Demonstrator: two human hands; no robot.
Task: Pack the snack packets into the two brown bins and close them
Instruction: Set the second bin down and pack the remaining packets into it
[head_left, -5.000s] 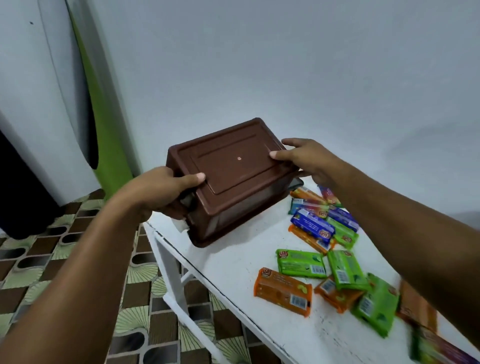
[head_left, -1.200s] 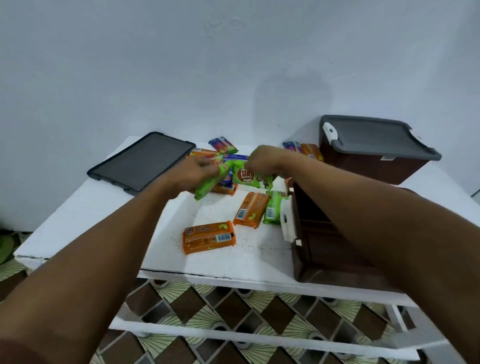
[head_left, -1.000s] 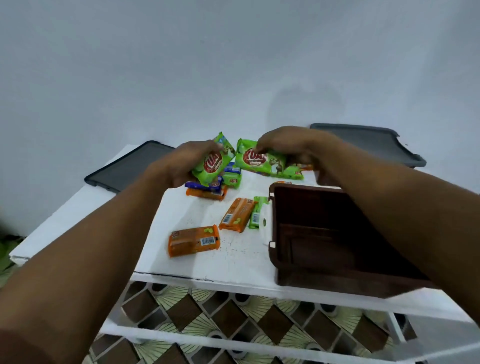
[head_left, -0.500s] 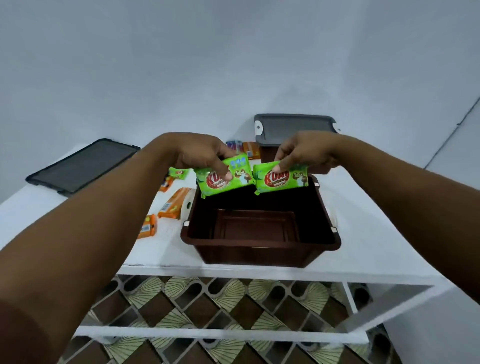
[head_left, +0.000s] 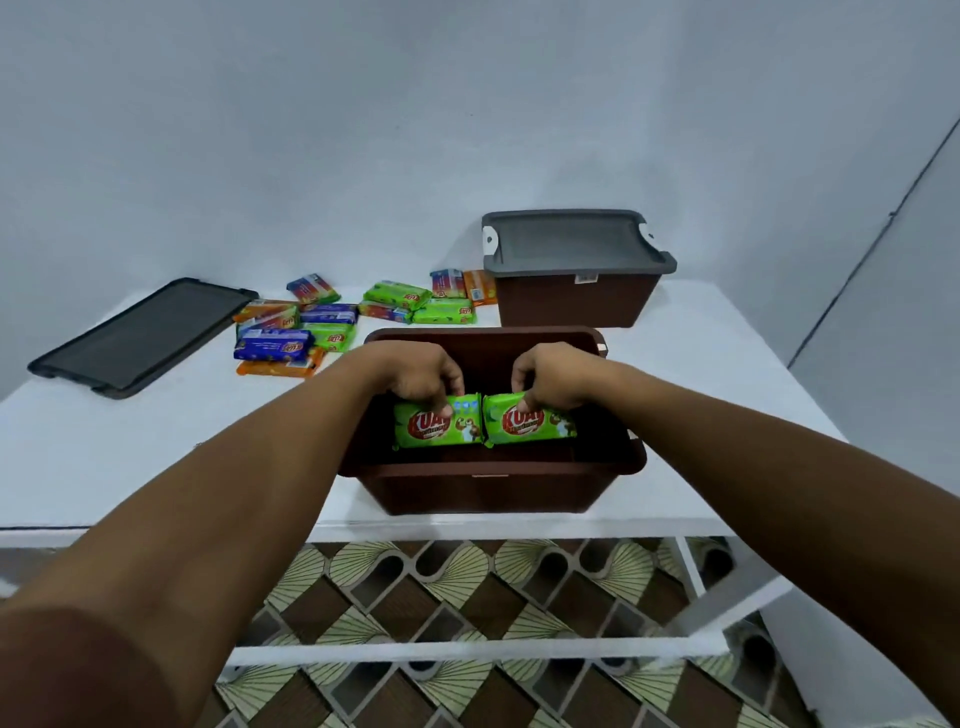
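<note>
The left hand (head_left: 423, 375), fingers curled, pinches a green packet (head_left: 436, 426) by its top edge; just right of it, the right hand (head_left: 551, 376) grips a second green packet (head_left: 531, 426) likewise. Both hang below the fingers, inside the open brown bin (head_left: 483, 492).

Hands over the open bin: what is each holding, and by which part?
Left hand grips the left green packet, right hand the right green packet, each by its top edge.

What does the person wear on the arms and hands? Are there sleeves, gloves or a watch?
Nothing worn shows. The left arm and right arm are bare to the picture's edge, no sleeve in view. The left hand and right hand have no gloves; no watch, bracelet or ring shows.
</note>
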